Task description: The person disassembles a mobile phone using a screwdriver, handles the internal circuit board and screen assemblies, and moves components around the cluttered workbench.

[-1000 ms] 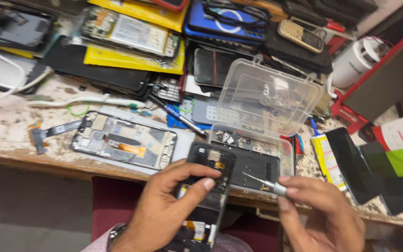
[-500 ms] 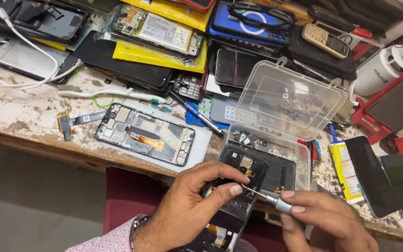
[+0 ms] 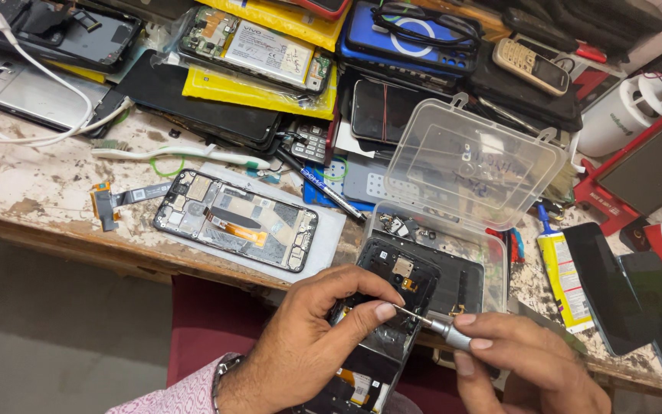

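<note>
we see our left hand (image 3: 308, 349) hold a dismantled black phone with its back cover removed (image 3: 381, 322), just over the near edge of the worn wooden surface (image 3: 32, 192); its fingers (image 3: 381, 310) are curled around the phone, with the thumb pressed on the open frame. our right hand (image 3: 530, 368) pinches a small silver precision screwdriver (image 3: 438, 328) between thumb and fingers, and the thin tip rests on the inside of the phone near the thumb of the left hand.

the phone hangs partly beyond the edge, so if the grip loosens it can fall to the floor. the tip can slip off a tiny screw and scratch the board or prick the thumb beside it. a loose screw can also drop and be lost, because the clear plastic parts box with an open lid (image 3: 492, 261) is behind the phone, not under it. another opened phone frame with an orange flex cable (image 3: 235, 222) lies near on a white sheet.
</note>
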